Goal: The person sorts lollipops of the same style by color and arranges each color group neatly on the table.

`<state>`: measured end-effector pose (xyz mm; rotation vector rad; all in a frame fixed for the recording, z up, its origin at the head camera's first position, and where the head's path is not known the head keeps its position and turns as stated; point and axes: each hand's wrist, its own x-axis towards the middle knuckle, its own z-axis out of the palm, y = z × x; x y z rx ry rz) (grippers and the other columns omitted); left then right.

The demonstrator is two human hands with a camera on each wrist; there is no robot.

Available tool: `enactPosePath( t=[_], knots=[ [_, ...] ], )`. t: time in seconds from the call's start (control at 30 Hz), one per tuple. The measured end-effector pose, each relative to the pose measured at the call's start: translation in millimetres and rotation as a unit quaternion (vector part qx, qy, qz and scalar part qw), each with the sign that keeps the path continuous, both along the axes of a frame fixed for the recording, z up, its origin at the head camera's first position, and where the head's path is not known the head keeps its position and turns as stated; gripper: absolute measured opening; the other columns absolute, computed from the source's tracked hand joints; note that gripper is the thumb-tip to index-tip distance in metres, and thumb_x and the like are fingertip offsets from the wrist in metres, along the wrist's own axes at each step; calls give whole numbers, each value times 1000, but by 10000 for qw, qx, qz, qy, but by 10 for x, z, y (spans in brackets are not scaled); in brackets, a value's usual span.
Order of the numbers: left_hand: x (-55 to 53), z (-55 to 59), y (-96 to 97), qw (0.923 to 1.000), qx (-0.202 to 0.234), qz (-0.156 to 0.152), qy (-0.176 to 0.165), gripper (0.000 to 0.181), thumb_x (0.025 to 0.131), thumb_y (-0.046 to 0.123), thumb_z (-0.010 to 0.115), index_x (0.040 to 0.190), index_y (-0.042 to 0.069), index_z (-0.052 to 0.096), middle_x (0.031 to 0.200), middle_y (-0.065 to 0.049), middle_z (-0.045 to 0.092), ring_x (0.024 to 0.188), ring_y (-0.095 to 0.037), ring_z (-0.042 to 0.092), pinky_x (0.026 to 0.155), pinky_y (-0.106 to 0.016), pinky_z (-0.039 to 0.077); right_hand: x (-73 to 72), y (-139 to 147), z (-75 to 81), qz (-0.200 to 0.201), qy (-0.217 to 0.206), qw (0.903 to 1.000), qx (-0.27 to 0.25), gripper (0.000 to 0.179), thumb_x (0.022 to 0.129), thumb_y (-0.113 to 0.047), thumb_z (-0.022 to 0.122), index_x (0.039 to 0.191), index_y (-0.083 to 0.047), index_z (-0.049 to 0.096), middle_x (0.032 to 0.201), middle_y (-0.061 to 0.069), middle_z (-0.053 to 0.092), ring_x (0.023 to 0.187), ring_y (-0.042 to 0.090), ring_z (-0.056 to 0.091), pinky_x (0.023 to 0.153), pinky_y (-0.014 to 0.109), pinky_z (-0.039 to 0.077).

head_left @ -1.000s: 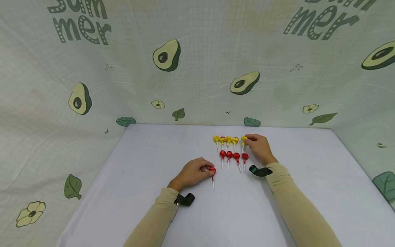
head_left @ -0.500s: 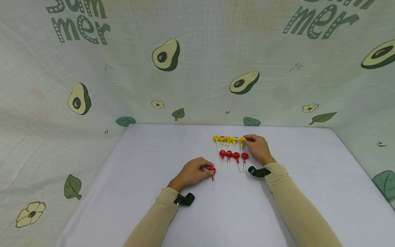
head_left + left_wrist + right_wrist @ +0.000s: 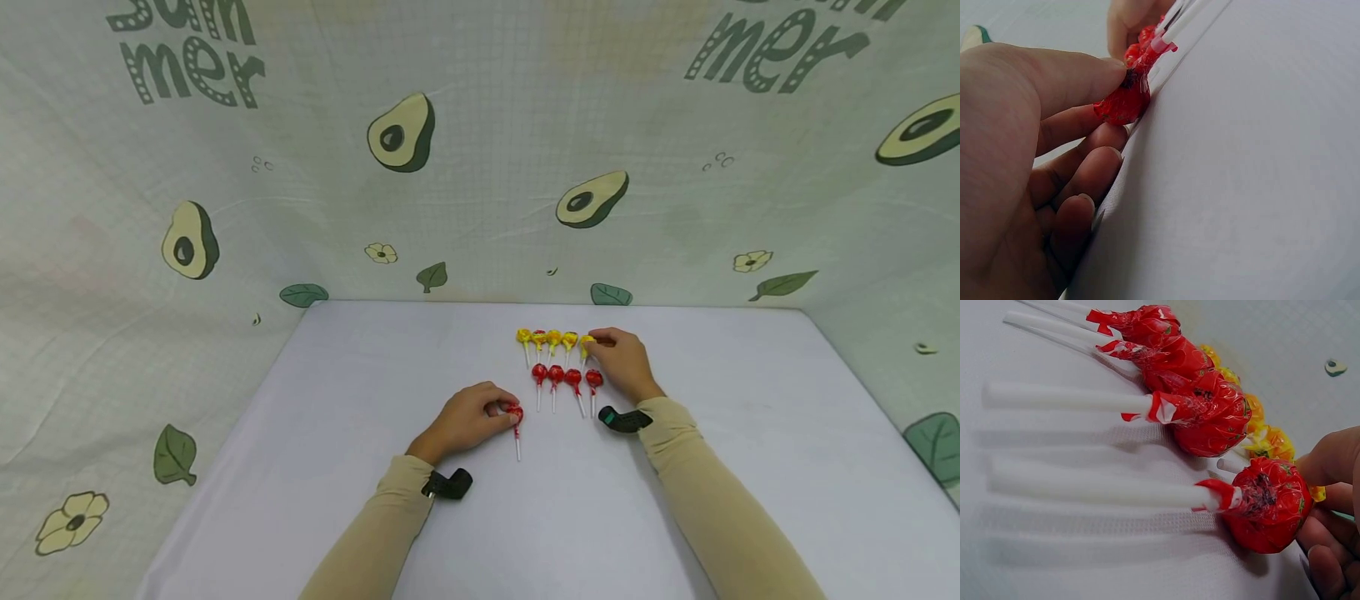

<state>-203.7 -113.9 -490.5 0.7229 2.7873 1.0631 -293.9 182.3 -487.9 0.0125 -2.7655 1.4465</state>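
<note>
My left hand (image 3: pixel 471 419) pinches the wrapped head of a red lollipop (image 3: pixel 516 414) between thumb and fingers; its white stick points toward me. The left wrist view shows this red head (image 3: pixel 1124 103) at the thumb tip, close to the table surface. Farther off, my right hand (image 3: pixel 624 363) pinches a yellow lollipop (image 3: pixel 587 342) at the right end of a row of yellow lollipops (image 3: pixel 553 337). Below that row lie several red lollipops (image 3: pixel 556 374), sticks toward me. In the right wrist view the nearest red lollipop (image 3: pixel 1267 506) hides most of the held yellow one.
A white-covered table (image 3: pixel 360 358) reaches back to a hanging cloth (image 3: pixel 480 167) printed with avocados and leaves. Black wrist-worn cameras sit at the left wrist (image 3: pixel 447 484) and the right wrist (image 3: pixel 625 419).
My right hand has moved slightly left with the yellow lollipop, bringing it closer to the row's other yellow ones. The left hand stays in place on its red lollipop.
</note>
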Motion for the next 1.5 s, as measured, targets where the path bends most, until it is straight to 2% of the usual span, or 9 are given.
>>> enactPosePath(
  t=[0.47, 0.87, 1.1, 1.23, 1.5],
  knots=[
    [-1, -18, 1, 10000, -39, 39, -35, 27, 94, 39, 70, 116, 23, 73, 94, 15, 60, 81, -5, 55, 71, -26, 46, 3, -7, -48, -3, 119, 9998, 144, 41, 98, -30, 63, 130, -4, 63, 118, 15, 63, 105, 30, 57, 89, 43, 49],
    [8, 8, 6, 10000, -34, 45, -26, 27, 94, 39, 70, 115, 23, 73, 92, 15, 60, 80, -5, 55, 70, -25, 46, 15, -5, -41, -3, 114, 9999, 118, 41, 99, -29, 63, 132, -4, 62, 119, 15, 63, 106, 29, 57, 90, 42, 48],
    [27, 27, 9, 10000, 12, 27, -39, 27, 94, 38, 71, 115, 22, 73, 91, 14, 59, 79, -5, 54, 69, -26, 45, 48, 32, -35, -76, 67, 9999, -49, 39, 103, -30, 56, 134, -6, 62, 129, 14, 62, 117, 31, 54, 100, 48, 45],
    [22, 15, 7, 10000, 38, -17, 7, 26, 94, 38, 71, 115, 22, 74, 92, 15, 60, 80, -4, 54, 69, -25, 45, 71, 69, -26, -143, 104, 9995, -261, 40, 104, -31, 54, 134, -6, 62, 130, 14, 61, 118, 32, 52, 102, 49, 44],
    [21, 6, 2, 10000, 8, -23, 76, 26, 95, 38, 70, 115, 22, 74, 92, 15, 60, 79, -4, 54, 70, -26, 46, 100, 129, -40, -249, 39, 9965, -800, 41, 103, -36, 53, 130, -8, 63, 119, 12, 63, 102, 28, 55, 87, 39, 47]
  ],
)
